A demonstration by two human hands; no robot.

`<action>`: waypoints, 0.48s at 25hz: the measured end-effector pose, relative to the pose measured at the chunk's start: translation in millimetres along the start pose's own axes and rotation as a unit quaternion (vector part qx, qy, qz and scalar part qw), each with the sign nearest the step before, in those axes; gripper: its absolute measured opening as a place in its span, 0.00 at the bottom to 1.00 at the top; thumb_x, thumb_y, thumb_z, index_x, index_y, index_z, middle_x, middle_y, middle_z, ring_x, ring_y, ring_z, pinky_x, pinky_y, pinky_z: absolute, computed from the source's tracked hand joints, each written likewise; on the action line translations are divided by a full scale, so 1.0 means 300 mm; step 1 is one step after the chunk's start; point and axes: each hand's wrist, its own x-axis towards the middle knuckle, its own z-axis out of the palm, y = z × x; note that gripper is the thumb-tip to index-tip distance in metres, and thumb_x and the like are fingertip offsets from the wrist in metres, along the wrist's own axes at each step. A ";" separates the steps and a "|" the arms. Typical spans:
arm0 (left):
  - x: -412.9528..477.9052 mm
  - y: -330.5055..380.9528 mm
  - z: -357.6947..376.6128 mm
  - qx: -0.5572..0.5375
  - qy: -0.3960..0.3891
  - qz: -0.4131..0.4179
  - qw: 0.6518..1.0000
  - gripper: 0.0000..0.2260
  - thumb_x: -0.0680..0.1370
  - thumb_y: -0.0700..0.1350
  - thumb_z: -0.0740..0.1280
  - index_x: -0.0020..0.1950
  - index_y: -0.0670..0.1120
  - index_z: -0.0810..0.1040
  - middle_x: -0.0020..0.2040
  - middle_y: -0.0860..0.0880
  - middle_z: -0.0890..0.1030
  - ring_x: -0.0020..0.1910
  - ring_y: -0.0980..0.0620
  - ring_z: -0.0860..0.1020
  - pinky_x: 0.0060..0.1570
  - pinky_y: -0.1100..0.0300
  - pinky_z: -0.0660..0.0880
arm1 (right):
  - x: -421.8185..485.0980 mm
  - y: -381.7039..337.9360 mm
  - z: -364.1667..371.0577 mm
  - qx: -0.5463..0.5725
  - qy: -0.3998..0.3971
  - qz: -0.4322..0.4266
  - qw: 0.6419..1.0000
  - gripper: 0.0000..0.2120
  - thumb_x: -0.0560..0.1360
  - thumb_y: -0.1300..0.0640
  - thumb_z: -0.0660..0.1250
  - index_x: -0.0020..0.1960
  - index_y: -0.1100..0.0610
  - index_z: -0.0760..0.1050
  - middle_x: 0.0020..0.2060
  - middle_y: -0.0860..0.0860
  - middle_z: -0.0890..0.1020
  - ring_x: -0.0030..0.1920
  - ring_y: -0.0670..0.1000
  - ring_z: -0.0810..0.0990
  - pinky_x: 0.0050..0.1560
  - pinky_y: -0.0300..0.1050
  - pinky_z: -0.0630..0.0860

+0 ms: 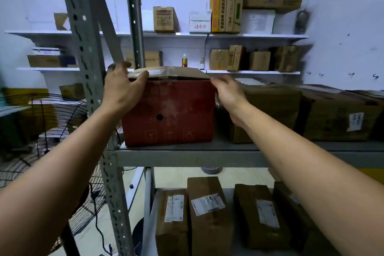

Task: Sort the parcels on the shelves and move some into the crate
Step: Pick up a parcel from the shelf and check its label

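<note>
Red box (168,114) in curled left grip (122,89)

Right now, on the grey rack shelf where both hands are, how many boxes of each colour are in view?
red box: 1
brown boxes: 2
total: 3

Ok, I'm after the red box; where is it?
The red box sits mid-view at the left end of the grey shelf beside the upright, between the left hand and right hand.
</note>
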 end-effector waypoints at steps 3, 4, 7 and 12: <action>0.022 -0.048 0.006 -0.037 -0.042 -0.074 0.996 0.30 0.78 0.63 0.65 0.73 0.45 0.70 0.67 0.42 0.76 0.67 0.39 0.74 0.65 0.49 0.71 | 0.009 0.012 0.041 0.022 -0.010 0.043 0.999 0.34 0.74 0.36 0.63 0.76 0.47 0.65 0.70 0.47 0.74 0.69 0.51 0.74 0.66 0.50 0.71; 0.014 -0.053 0.002 -0.057 -0.059 -0.101 0.991 0.32 0.76 0.65 0.64 0.73 0.46 0.70 0.67 0.43 0.77 0.66 0.39 0.75 0.64 0.49 0.73 | -0.002 0.021 0.051 0.039 -0.025 0.064 0.997 0.34 0.73 0.35 0.64 0.76 0.46 0.67 0.69 0.47 0.76 0.68 0.51 0.75 0.62 0.50 0.74; 0.019 -0.079 0.000 -0.115 -0.065 -0.124 0.983 0.33 0.75 0.66 0.64 0.74 0.46 0.72 0.67 0.46 0.78 0.65 0.43 0.76 0.65 0.50 0.74 | -0.014 0.061 0.077 0.088 -0.040 0.083 0.992 0.28 0.77 0.39 0.64 0.74 0.49 0.70 0.63 0.48 0.80 0.63 0.51 0.79 0.51 0.45 0.76; -0.031 -0.058 -0.042 -0.131 -0.022 -0.109 0.985 0.27 0.76 0.62 0.66 0.68 0.46 0.79 0.61 0.47 0.82 0.60 0.47 0.79 0.63 0.51 0.75 | -0.087 0.033 0.053 0.100 -0.041 0.060 0.992 0.36 0.68 0.32 0.66 0.72 0.47 0.73 0.63 0.45 0.82 0.62 0.48 0.80 0.62 0.50 0.76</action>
